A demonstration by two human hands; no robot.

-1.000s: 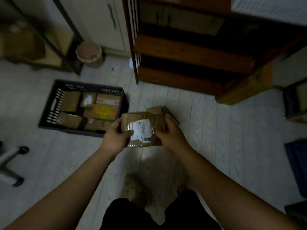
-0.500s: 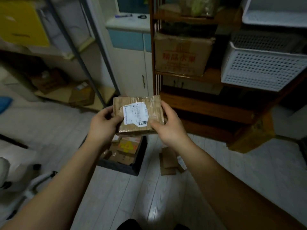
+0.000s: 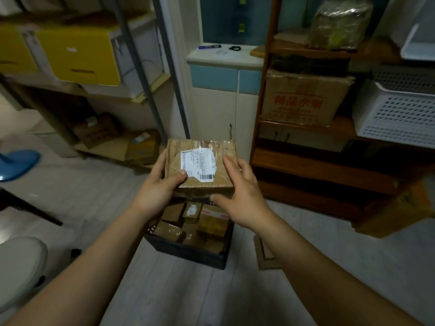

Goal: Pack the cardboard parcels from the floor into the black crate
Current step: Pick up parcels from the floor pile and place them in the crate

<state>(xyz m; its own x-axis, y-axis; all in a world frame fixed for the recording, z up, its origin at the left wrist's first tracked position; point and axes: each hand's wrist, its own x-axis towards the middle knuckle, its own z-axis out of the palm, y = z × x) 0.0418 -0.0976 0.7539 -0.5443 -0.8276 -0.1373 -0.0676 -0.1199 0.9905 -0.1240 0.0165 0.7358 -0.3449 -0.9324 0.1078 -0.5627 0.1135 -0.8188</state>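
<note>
Both hands grip one taped cardboard parcel [image 3: 200, 168] above the black crate [image 3: 188, 251]: left hand [image 3: 156, 188] at its nine o'clock edge, right hand [image 3: 242, 196] at three o'clock. The crate already holds several parcels; flat cardboard [image 3: 264, 255] lies on the floor at its three o'clock.

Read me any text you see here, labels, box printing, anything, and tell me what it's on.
Parcel shipping label: small print and a barcode, too blurred to read.
Big carton on the wooden shelf: red Chinese characters, too blurred to read reliably.
Parcels in the crate: labels too small to read.
Yellow boxes: dark marks, unreadable.
Both hands, left and right, hold the parcel.
</note>
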